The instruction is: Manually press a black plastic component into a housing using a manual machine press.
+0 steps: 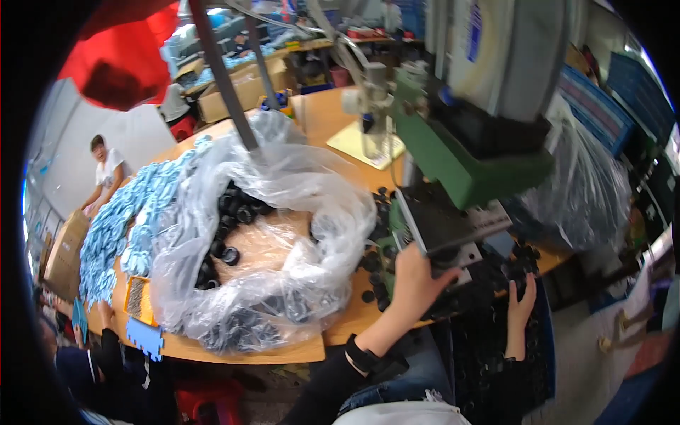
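A green bench press (467, 163) stands in front of me, with a dark metal plate (432, 216) low beneath its head. My left hand (414, 283) reaches up to the front of this plate. Its thumb points right, while the other fingers are largely hidden at the plate. My right hand (522, 306) is at the table's front edge, beside a pile of small round black parts (520, 262). Its thumb and forefinger are spread apart, and I see nothing held between them. A blue-grey flat piece (499, 243) lies at the right of the press.
A large clear plastic bag (333, 205) holding black caps (234, 209) spreads over the table at left. Beyond it lie heaped light-blue pieces (142, 195). Under my right hand stands a blue crate (545, 340) of dark parts. Other people (106, 173) sit at the left.
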Available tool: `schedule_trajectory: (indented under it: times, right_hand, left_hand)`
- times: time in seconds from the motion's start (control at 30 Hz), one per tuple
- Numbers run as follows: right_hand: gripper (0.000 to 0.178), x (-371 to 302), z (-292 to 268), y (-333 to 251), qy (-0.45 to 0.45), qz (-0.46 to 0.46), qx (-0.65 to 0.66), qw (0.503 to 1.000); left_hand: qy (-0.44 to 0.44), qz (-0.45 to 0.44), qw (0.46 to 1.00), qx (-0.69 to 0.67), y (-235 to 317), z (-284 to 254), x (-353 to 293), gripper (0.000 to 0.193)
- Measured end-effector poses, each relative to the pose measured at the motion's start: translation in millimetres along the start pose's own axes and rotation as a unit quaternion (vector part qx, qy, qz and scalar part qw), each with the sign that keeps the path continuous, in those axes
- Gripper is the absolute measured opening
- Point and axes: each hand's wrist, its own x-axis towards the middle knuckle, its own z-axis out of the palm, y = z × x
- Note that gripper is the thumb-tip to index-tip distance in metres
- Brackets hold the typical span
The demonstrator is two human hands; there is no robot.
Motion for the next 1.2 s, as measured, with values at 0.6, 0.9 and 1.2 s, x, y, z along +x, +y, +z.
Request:
schedule_trajectory:
  times: [0.6, 0.9, 1.2]
  right_hand:
    - [0.046, 98, 58, -25, -0.281, -0.050, -0.308, 0.908]
    - [0.048, 55, -3, 22, -0.056, -0.057, -0.008, 0.997]
    - [0.053, 19, 33, -176, -0.085, -0.252, 0.298, 0.917]
  left_hand:
    - [0.229, -0.103, 0.925, 0.285, -31, -200, -156, 0.029]
    - [0.091, -0.105, 0.866, 0.481, -138, -268, -79, 0.021]
    - [-0.111, -0.118, 0.931, 0.328, -112, -64, 84, 0.032]
